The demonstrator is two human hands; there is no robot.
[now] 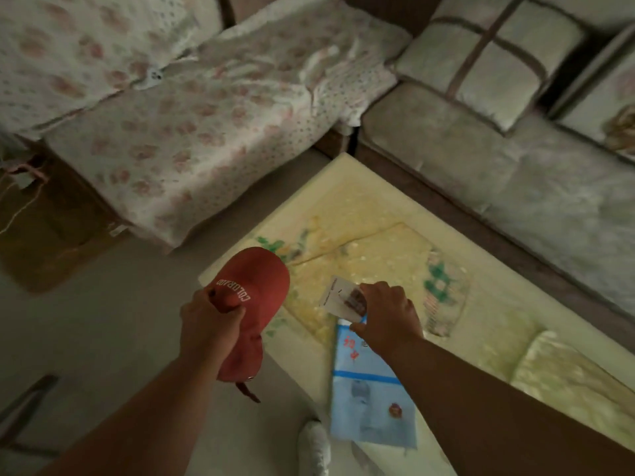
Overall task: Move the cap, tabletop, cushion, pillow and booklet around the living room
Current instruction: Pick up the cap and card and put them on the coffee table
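Observation:
My left hand is shut on a red cap with white lettering, held just above the left edge of the cream tabletop. My right hand pinches a small white booklet over the tabletop's yellow floral cloth. A blue booklet lies flat on the tabletop under my right forearm. A cream pillow with brown cross bands leans on the grey sofa. A yellowish cushion rests on the tabletop at the right.
A sofa under a pink floral cover stands at the back left. The grey sofa seat runs along the right. A brown box sits on the floor at the left. A white-socked foot shows at the bottom.

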